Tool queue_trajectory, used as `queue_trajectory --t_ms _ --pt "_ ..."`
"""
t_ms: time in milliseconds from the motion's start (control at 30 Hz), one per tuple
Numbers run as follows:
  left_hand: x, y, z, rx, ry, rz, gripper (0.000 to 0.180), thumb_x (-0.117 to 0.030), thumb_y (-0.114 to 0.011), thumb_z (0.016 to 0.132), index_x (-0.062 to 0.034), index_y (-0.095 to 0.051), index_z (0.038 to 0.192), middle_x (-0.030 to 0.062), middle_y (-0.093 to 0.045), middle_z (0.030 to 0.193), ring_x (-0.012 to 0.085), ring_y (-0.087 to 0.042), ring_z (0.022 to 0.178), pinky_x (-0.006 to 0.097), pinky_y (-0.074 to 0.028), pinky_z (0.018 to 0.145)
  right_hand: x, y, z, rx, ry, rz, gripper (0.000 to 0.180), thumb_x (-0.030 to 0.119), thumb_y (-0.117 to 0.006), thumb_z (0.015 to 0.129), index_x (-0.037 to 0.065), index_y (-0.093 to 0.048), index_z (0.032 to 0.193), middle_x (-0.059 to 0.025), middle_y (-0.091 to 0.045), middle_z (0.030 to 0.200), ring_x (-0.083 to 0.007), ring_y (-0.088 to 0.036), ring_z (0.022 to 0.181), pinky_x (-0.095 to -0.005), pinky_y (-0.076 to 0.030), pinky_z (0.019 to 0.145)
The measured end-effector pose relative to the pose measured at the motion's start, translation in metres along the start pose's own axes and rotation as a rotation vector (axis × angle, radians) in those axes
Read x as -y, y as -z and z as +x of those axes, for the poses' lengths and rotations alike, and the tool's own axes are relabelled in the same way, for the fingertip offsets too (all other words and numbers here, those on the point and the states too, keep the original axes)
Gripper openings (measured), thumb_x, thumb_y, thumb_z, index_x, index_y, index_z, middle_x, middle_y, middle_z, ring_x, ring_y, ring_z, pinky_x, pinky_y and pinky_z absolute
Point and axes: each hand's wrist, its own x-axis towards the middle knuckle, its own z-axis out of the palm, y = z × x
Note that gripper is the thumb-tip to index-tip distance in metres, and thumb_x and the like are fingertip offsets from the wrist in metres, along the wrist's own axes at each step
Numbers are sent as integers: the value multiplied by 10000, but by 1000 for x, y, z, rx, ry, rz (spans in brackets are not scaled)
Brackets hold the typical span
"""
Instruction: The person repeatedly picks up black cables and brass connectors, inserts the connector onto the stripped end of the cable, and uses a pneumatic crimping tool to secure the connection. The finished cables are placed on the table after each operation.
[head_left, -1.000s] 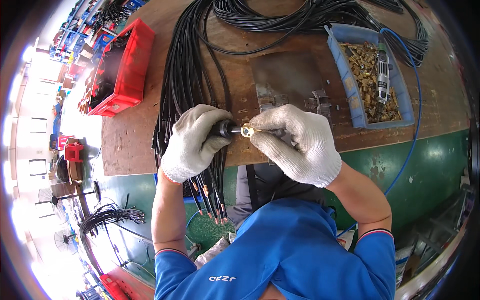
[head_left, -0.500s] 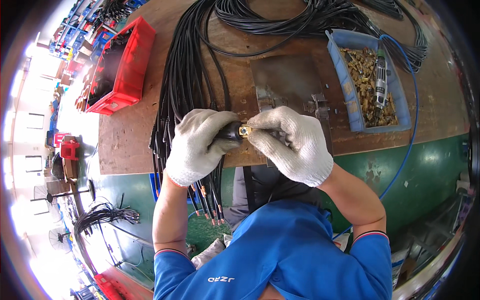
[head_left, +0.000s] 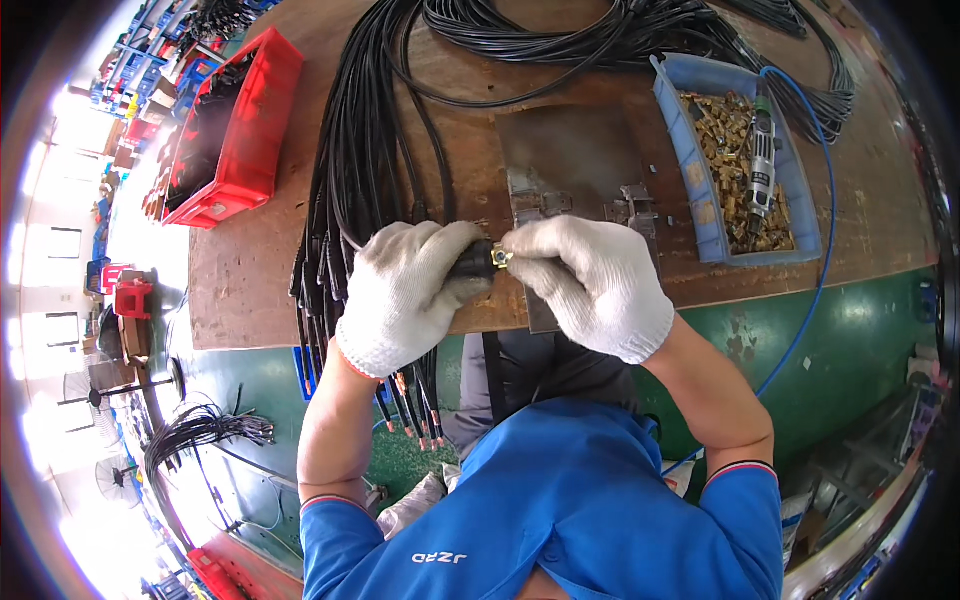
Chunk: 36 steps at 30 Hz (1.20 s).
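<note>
White knit gloves cover both hands, which meet at the near edge of the wooden bench, just above the green floor. The left hand is clenched round a black cable end; the right hand pinches a small brass fitting at the tip of that cable between finger and thumb. Cable end and fitting lie in one line, long axis running left to right across the view, with the brass tip pointing toward the right hand.

Room is tight on the left: a thick bundle of black cables runs down the bench beside the left hand and hangs over the edge, copper-tipped ends dangling below the wrist. Beyond it a red bin sits near the far left corner, well apart from the hands. Straight ahead of the hands lies a grey metal plate with small clamps along its near side, just beyond the fingers. To the right, a blue tray of brass parts holds a slim power tool; bare wood lies between tray and right hand. A blue hose curves past the tray and over the bench edge.
</note>
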Motion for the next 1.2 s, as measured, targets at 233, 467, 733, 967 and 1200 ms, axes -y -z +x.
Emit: queue_trajectory --t_ms 233,467,733,967,1200 --pt "-6 -17 9 98 34 180 467 -152 -824 808 -39 -665 1232 123 -691 914 375 -684 871 490 -532 861 -25 -3 -4 -2 36 -118 165 -22 -755 953 38 -721 1103 -118 -779 972 -248 -766 827 -342 -595 744" --pt "13 -15 39 193 39 221 455 -170 -811 832 -46 -647 1238 159 -718 993 401 -695 910 507 -537 829 -32 -18 18 17 -486 262 336 248 -695 1043 -21 -628 1235 -124 -735 924 -202 -723 827 -342 -569 766" --pt "19 -23 35 -141 344 -340 515 -442 -745 999 -15 -725 1286 119 -763 1180 259 -722 1083 362 -544 955 -65 16 57 -336 -690 702 292 303 -643 1057 21 -654 1131 -21 -650 795 -98 -578 586 -255 -431 512" --pt "53 -66 134 -440 307 -1740 646 -650 -457 1109 -29 -628 1167 36 -495 744 241 -572 806 458 -530 904 -82 -13 75 -384 -644 657 439 359 -661 1028 -27 -690 1235 -55 -687 936 -96 -638 754 -306 -507 602" --pt "81 -121 152 -165 457 -1270 426 -377 -556 1125 -13 -675 938 30 -603 711 111 -538 611 318 -488 584 -140 -16 96 -286 -550 792 462 458 -679 1052 16 -727 1179 -36 -717 1041 -96 -627 952 -274 -509 861"
